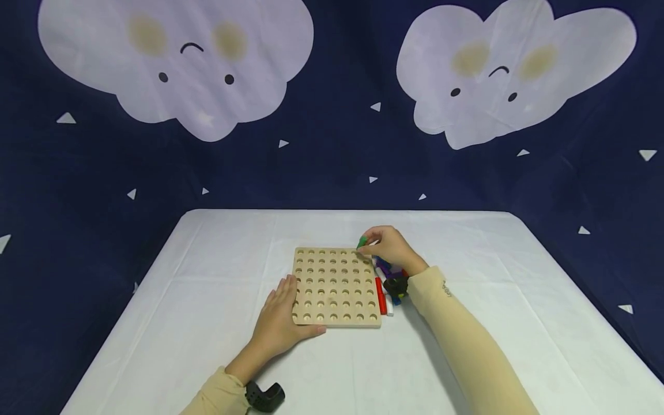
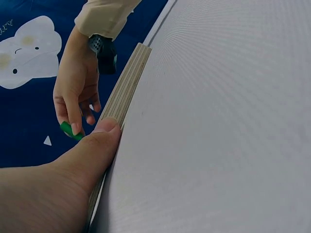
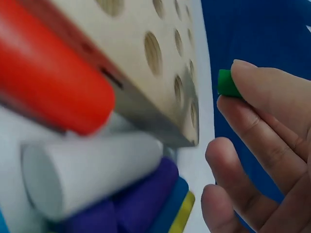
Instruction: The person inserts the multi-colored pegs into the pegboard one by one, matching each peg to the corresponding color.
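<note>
A square wooden pegboard [image 1: 337,325] with rows of round holes lies flat on the table. My left hand [image 1: 277,320] rests against its near left corner, fingers laid along the left side and the thumb [image 2: 99,141] touching the front edge. Between thumb and fingertips, my right hand [image 1: 391,249] pinches a green peg [image 3: 227,83]. In the head view that peg is just above the board's far right corner. All the holes in sight hold no pegs.
Loose pegs lie along the board's right side: red pegs [image 1: 381,297], a white peg [image 3: 92,172], purple pegs [image 3: 150,194], and blue and yellow ones partly hidden beneath the right wrist. A white cloth [image 1: 233,259] covers the table; a dark blue cloud-printed curtain [image 1: 342,161] hangs behind.
</note>
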